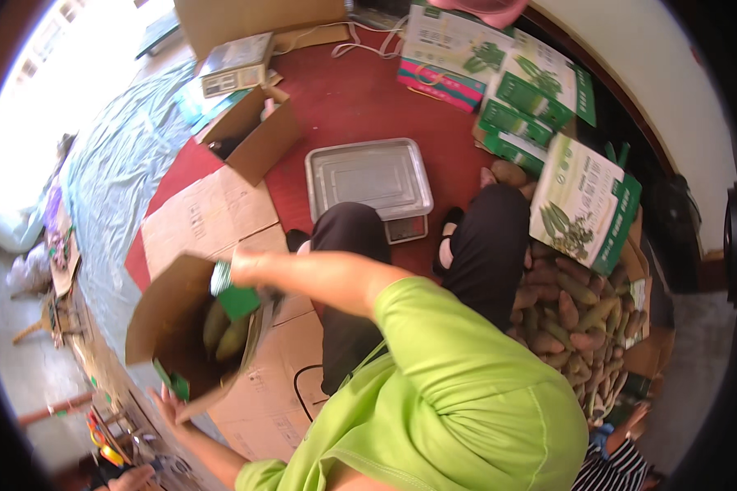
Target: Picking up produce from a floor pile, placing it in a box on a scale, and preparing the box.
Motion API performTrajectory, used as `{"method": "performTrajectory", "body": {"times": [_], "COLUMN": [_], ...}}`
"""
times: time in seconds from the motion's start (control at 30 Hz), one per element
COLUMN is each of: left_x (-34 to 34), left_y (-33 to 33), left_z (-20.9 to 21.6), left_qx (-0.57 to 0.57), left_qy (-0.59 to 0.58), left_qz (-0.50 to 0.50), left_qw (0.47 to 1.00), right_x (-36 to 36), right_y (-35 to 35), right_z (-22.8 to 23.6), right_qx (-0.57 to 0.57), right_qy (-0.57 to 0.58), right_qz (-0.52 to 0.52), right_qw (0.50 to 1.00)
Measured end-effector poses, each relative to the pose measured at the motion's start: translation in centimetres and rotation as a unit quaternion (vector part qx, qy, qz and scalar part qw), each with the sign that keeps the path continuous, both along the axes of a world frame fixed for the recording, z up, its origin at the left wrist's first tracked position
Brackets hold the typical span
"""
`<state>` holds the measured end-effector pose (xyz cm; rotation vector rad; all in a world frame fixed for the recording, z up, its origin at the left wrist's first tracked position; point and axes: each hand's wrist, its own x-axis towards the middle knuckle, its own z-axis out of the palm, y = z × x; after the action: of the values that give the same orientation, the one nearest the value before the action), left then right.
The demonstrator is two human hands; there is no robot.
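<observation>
An open-topped cardboard box (pixel 160 307) with green flaps stands tilted at my left, between my two hands. Two greenish-brown long tubers (pixel 231 340) show inside it; the rest of its inside is dark. My right hand (pixel 244 267) grips the box's far rim by a green flap, beside a green-and-white striped piece (pixel 220 278). At the near left corner, my left hand (pixel 169 406) holds the box's outside next to another green flap (pixel 172 380). Some of its fingers show against the cardboard.
A tray-topped scale (pixel 368 176) stands ahead on the red floor covering. At right, a pile of tubers (pixel 573 315) lies near green-and-white cartons (pixel 581 200). Back left are a small open box (pixel 258 135) and another scale (pixel 237 65). Other people's hands (pixel 131 479) appear at the lower edges.
</observation>
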<state>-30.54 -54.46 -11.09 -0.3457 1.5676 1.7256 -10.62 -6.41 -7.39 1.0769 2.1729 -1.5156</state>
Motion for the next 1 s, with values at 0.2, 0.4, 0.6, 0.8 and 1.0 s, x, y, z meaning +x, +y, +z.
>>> {"method": "performTrajectory", "body": {"times": [0.2,0.4,0.6,0.8,1.0], "left_x": [6.0,7.1,7.2,8.3,12.5], "left_y": [-6.7,0.0,5.7,13.9,25.7], "left_z": [0.8,4.6,6.6,9.1,12.3], "left_qx": [-0.119,-0.150,-0.170,-0.167,-0.125], "left_qy": [-0.064,0.079,0.265,0.454,0.609], "left_qz": [0.046,0.022,-0.002,-0.016,-0.058], "left_qw": [0.990,0.985,0.949,0.875,0.781], "right_x": [-4.8,1.0,6.1,22.0,39.8], "right_y": [-13.9,-9.6,4.3,16.2,23.8], "right_z": [-4.0,-4.9,2.6,11.7,6.2], "right_qx": [-0.039,-0.047,0.017,0.102,0.305], "right_qy": [-0.015,0.133,0.358,0.383,0.294], "right_qz": [0.215,0.320,0.116,-0.101,-0.355], "right_qw": [0.976,0.937,0.926,0.913,0.833]}}
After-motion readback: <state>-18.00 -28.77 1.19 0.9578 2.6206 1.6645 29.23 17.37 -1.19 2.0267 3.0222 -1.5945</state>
